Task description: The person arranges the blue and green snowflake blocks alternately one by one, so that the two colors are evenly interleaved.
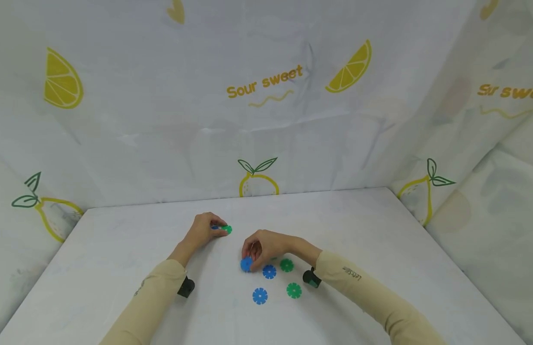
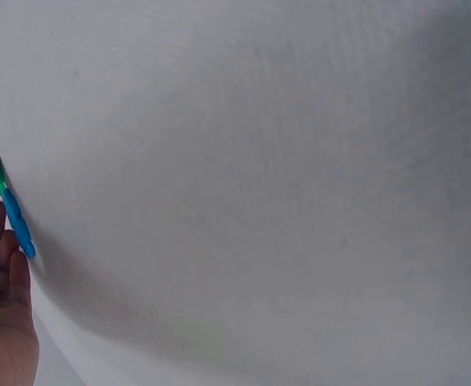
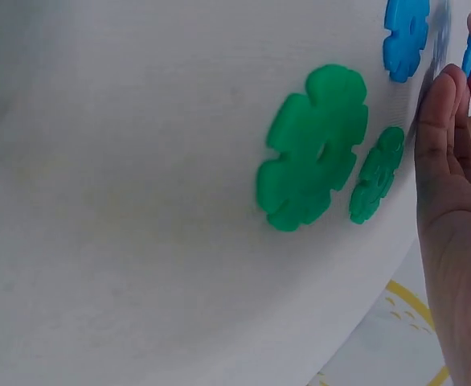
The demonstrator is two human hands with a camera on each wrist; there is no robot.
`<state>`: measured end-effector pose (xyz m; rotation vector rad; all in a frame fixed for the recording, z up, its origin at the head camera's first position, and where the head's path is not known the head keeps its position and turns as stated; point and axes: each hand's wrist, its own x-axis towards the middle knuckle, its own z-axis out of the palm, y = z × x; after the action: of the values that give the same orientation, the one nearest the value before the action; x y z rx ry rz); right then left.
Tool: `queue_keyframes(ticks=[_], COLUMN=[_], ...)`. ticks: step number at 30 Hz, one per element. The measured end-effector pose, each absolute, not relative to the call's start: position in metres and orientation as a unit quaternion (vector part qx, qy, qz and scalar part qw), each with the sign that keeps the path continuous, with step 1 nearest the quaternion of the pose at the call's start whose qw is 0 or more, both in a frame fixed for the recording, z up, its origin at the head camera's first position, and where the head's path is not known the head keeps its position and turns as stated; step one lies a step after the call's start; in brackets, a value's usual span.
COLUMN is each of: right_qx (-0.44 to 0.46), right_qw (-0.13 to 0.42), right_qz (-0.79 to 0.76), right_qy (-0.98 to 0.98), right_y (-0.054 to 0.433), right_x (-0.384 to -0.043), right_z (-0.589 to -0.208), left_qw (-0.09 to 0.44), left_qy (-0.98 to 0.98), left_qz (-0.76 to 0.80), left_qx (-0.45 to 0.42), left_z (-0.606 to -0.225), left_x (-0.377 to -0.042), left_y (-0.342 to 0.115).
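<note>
My left hand [image 1: 204, 227] pinches a green notched disc [image 1: 227, 229] that is joined to a blue notched disc [image 1: 214, 227], above the left-middle of the table. In the left wrist view the green and blue pair shows edge-on, the blue disc [image 2: 18, 223] lying past the fingers. Nearer the centre, my right hand [image 1: 268, 245] pinches another blue disc [image 1: 247, 264] between thumb and fingers. Below and right of it lie two blue discs, one nearer [image 1: 260, 296] and one farther [image 1: 269, 271]. Beside them are two green discs, one nearer [image 1: 294, 290] and one farther [image 1: 286, 265].
The discs lie flat on a white-covered table [image 1: 357, 230]. A white curtain [image 1: 184, 143] with lemon prints stands along its far edge and the sides. Dark wrist cameras are strapped under the left wrist [image 1: 186, 287] and the right wrist [image 1: 311, 278].
</note>
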<state>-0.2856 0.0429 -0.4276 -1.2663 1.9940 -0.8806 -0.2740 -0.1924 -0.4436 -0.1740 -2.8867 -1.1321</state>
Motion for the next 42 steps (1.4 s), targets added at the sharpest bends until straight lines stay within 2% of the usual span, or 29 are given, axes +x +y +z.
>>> queue_keyframes(ticks=[17, 35, 42], right_qx=[-0.451, -0.290, -0.247], right_qw=[0.237, 0.127, 0.113], right_qz=[-0.371, -0.440, -0.465], right_qy=[0.777, 0.841, 0.843], right_y=[0.057, 0.085, 0.092], right_x=[-0.293, -0.297, -0.302], right_z=[-0.433, -0.424, -0.424], left_qw=[0.008, 0.014, 0.014], left_qy=[-0.929, -0.923, -0.923], left_qz=[-0.366, -0.380, -0.380], left_qx=[-0.048, -0.054, -0.056], left_z=[-0.442, -0.444, -0.444], left_x=[-0.274, -0.271, -0.271], left_y=[-0.192, -0.194, -0.193])
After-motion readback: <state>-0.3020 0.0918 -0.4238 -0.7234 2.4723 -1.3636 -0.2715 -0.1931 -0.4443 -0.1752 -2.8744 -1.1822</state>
